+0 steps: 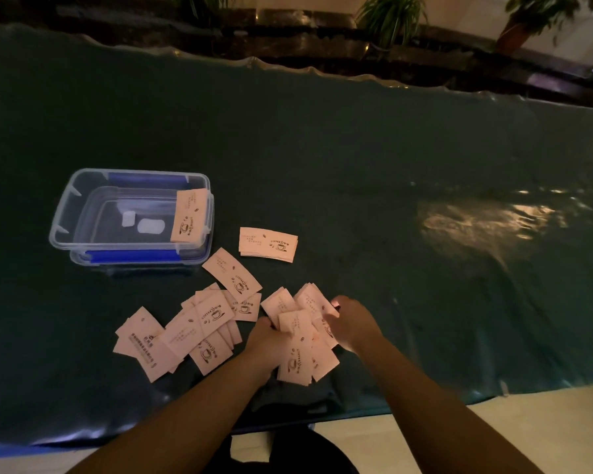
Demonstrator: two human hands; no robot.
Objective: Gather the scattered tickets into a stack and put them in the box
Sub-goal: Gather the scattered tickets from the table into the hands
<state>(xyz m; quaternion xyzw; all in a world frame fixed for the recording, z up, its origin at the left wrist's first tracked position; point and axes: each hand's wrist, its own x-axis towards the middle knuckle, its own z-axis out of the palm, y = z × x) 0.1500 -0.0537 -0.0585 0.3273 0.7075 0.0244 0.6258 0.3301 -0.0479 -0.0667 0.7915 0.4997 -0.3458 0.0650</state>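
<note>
Pale coffee-print tickets lie scattered on the dark green table cover. A loose heap of tickets [182,333] sits left of my hands, one ticket [231,273] lies above it, and a small neat stack [267,244] lies farther back. My left hand [269,340] and my right hand [351,323] close from both sides on a bunch of tickets [297,350] near the table's front edge. The clear plastic box [65,213] with blue clips stands at the left, with one ticket [189,215] leaning inside its right end.
The box rests on its lid, and two white patches show through its bottom. The table cover [391,165] is glossy and wrinkled, with a bright light reflection at the right. Potted plants [391,15] stand beyond the far edge. Pale floor shows below the front edge.
</note>
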